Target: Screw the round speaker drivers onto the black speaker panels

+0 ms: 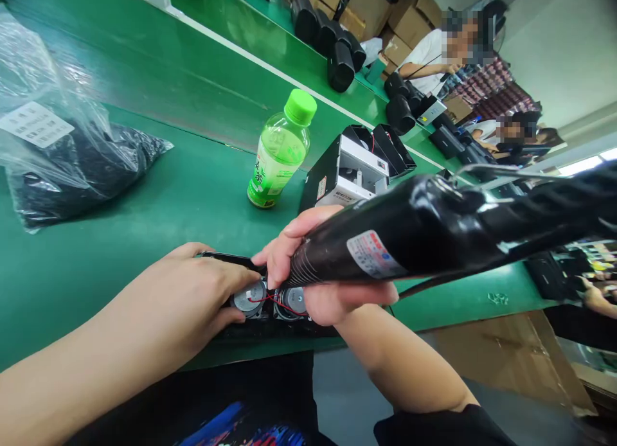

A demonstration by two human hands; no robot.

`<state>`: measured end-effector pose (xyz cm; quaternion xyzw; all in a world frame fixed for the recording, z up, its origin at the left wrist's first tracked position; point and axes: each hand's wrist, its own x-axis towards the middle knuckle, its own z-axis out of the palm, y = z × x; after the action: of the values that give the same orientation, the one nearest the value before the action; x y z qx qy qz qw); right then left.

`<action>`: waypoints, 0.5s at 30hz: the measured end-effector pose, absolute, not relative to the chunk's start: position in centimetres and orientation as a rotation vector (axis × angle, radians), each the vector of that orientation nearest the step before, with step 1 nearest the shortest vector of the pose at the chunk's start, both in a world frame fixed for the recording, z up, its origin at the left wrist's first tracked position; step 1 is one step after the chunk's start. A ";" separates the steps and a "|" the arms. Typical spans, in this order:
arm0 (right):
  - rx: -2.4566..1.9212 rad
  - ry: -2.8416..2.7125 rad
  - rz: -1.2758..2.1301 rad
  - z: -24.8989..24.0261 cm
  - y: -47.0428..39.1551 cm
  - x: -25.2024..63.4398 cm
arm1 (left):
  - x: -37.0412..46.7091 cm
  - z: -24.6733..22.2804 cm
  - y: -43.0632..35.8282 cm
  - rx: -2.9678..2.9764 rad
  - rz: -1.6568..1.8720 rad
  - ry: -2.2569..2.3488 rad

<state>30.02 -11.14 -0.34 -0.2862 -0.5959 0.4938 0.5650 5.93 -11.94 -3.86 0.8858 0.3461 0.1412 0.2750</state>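
My right hand [332,292] is wrapped round a black electric screwdriver [380,240] with a red and white label. Its tip points down at a black speaker panel [299,327] and is hidden behind my fingers. Two round silver drivers [249,298] with thin red wires sit side by side in the panel. My left hand [207,285] grips the panel's left end, fingers on its far edge and thumb by the left driver.
A green-capped bottle [282,150] stands beyond the panel, left of a black and silver device [357,169]. A plastic bag of black parts [87,169] lies at left. Other people [429,60] sit farther back right, near black speaker housings [340,67].
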 end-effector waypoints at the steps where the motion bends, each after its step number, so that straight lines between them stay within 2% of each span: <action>1: -0.641 -1.358 1.145 -0.3 -11.3 30.0 | 6.0 -3.8 -11.9 2.386 0.381 0.932; 11: -0.670 -1.200 1.255 0.1 -12.0 29.2 | 5.7 -4.0 -11.7 2.452 0.383 0.963; 15: -0.684 -1.100 1.151 4.9 -13.0 30.7 | 5.4 -5.2 -12.4 2.486 0.476 0.934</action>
<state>30.73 -13.03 4.92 -0.3007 -0.4836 0.5062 0.6477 5.39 -12.45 -5.18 0.8989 0.3377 0.1721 0.2199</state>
